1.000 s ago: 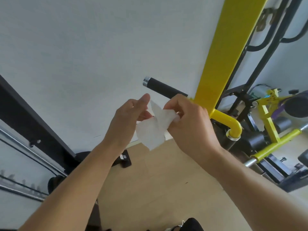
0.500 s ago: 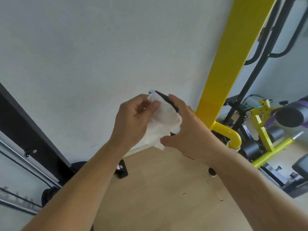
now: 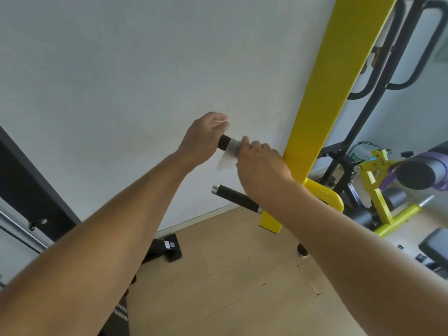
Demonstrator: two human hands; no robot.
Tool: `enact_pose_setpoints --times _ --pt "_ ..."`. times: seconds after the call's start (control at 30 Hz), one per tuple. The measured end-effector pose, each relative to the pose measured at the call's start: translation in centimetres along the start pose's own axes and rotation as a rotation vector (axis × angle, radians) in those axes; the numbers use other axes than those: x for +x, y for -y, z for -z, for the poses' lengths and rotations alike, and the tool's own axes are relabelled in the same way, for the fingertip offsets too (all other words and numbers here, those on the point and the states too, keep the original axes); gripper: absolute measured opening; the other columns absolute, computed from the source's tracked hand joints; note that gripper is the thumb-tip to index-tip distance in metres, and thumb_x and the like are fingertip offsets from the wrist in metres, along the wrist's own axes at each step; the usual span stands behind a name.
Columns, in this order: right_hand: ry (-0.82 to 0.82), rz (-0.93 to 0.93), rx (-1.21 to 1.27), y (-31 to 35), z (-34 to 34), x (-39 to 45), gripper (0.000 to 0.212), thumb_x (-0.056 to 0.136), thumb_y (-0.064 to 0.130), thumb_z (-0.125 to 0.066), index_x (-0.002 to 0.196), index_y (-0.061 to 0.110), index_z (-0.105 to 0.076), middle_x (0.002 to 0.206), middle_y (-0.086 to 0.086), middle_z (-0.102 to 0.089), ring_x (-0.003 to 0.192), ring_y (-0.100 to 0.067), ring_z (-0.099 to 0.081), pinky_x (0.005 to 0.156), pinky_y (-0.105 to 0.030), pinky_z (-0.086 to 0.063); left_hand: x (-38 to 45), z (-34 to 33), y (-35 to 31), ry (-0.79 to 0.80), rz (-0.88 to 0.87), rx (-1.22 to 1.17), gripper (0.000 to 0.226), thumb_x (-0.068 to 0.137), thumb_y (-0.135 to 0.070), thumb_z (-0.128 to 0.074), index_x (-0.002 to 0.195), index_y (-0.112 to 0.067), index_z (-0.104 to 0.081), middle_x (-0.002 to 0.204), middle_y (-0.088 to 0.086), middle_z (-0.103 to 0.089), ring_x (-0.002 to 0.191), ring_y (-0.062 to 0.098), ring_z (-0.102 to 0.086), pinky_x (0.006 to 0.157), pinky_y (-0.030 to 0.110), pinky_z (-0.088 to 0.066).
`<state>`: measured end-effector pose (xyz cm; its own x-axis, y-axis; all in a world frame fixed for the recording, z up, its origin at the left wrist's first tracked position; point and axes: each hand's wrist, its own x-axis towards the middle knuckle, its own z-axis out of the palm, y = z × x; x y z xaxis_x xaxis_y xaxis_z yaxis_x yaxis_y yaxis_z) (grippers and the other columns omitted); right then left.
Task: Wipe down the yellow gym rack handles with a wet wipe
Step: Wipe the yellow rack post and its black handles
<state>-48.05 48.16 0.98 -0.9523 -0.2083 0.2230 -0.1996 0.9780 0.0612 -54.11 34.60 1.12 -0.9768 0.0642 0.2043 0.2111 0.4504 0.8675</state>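
White wall [image 3: 121, 69], wooden floor [image 3: 230, 275], black bench [image 3: 436, 246].

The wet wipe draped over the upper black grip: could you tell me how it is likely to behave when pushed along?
The wet wipe looks floppy: its loose corner hangs below the upper black grip. It will probably bunch unless pinched by the right hand.

- The wet wipe [image 3: 231, 151] lies around the upper handle [image 3: 224, 141], between the left hand [image 3: 202, 139] and right hand [image 3: 263, 166].
- The lower handle [image 3: 234, 196] sits below that grip.
- The rack post [image 3: 322, 100] stands right of it.
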Motion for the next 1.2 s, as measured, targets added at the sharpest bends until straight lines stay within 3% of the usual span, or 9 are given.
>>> enact_pose_setpoints --times 0.1,0.27,0.37,0.53,0.63,0.8,1.0,1.1,1.2 --pt "0.033 -0.02 -0.01 -0.1 -0.2 1.6 0.038 0.102 0.018 -0.051 0.136 0.004 -0.042 0.115 -0.01 -0.056 0.095 -0.022 -0.053 0.086 -0.036 -0.049 -1.1 -0.4 2.9 -0.132 0.103 -0.186 0.028 0.098 -0.036 -0.058 0.114 -0.019 -0.073 0.109 -0.005 -0.074 0.108 0.014 -0.066 0.1 0.033 -0.048" --pt "0.102 0.087 0.106 0.2 0.0 3.9 0.028 0.104 0.028 -0.048 0.125 0.01 -0.043 0.098 -0.003 -0.058 0.079 -0.02 -0.059 0.078 -0.037 -0.056 -1.1 -0.4 3.5 -0.071 0.115 -0.279 0.022 0.099 -0.033 -0.055 0.115 -0.029 -0.07 0.113 -0.006 -0.072 0.108 0.017 -0.066 0.1 0.036 -0.05" --pt "0.13 0.081 -0.186 -0.5 1.0 2.4 0.03 0.104 0.03 -0.046 0.124 0.009 -0.044 0.086 -0.002 -0.054 0.073 -0.017 -0.056 0.078 -0.037 -0.046 -0.5 0.1 2.9 0.003 0.095 -0.192 0.025 0.102 -0.029 -0.05 0.118 -0.026 -0.069 0.109 -0.004 -0.069 0.101 0.016 -0.065 0.094 0.03 -0.048" --pt "0.208 0.177 -0.718 -1.2 1.4 -0.2 0.051 0.094 0.027 -0.059 0.137 0.006 -0.044 0.103 -0.012 -0.049 0.086 -0.026 -0.059 0.104 -0.056 -0.04 -0.9 -0.4 2.8 0.04 0.082 -0.157 0.029 0.104 -0.033 -0.047 0.123 -0.024 -0.068 0.118 -0.002 -0.068 0.113 0.015 -0.063 0.092 0.023 -0.042" --pt "0.066 0.172 -0.461 -1.0 0.1 1.8 0.033 0.1 0.028 -0.051 0.128 0.01 -0.05 0.081 -0.004 -0.042 0.072 -0.018 -0.057 0.09 -0.041 -0.044 -1.1 -0.6 2.7 0.004 0.087 -0.194 0.028 0.103 -0.032 -0.05 0.122 -0.025 -0.069 0.118 -0.007 -0.07 0.116 0.012 -0.061 0.099 0.024 -0.04" --pt "-0.042 0.158 -0.123 0.1 -1.4 4.1 0.034 0.106 0.035 -0.038 0.126 0.01 -0.047 0.087 -0.001 -0.051 0.07 -0.017 -0.048 0.076 -0.034 -0.041 -1.3 0.2 2.4 0.002 0.084 -0.14 0.028 0.104 -0.026 -0.044 0.114 -0.026 -0.07 0.109 -0.008 -0.069 0.098 0.008 -0.06 0.081 0.019 -0.044" --pt "0.249 0.286 -0.788 -0.4 2.7 -0.9 0.052 0.092 0.027 -0.062 0.137 0.008 -0.045 0.102 -0.015 -0.041 0.093 -0.028 -0.055 0.098 -0.058 -0.045 -1.7 0.4 2.5 0.03 0.06 -0.012 0.029 0.108 -0.03 -0.038 0.12 -0.025 -0.063 0.096 -0.02 -0.056 0.093 0.0 -0.052 0.077 0.01 -0.034" --pt "0.212 0.215 -0.491 -0.4 1.9 0.5 0.037 0.099 0.026 -0.054 0.133 0.011 -0.046 0.095 -0.005 -0.047 0.077 -0.019 -0.053 0.086 -0.041 -0.049 -2.0 0.0 2.3 0.036 0.079 -0.083 0.027 0.106 -0.031 -0.041 0.117 -0.027 -0.066 0.105 -0.014 -0.063 0.102 0.003 -0.056 0.086 0.014 -0.038" --pt "0.265 0.158 0.042 0.6 1.2 3.7 0.038 0.105 0.023 -0.036 0.141 0.012 -0.04 0.116 -0.012 -0.05 0.094 -0.029 -0.06 0.083 -0.038 -0.051 -2.0 0.3 2.2 0.069 0.097 -0.132 0.027 0.104 -0.031 -0.048 0.117 -0.027 -0.071 0.119 -0.008 -0.069 0.113 0.013 -0.06 0.091 0.023 -0.044"
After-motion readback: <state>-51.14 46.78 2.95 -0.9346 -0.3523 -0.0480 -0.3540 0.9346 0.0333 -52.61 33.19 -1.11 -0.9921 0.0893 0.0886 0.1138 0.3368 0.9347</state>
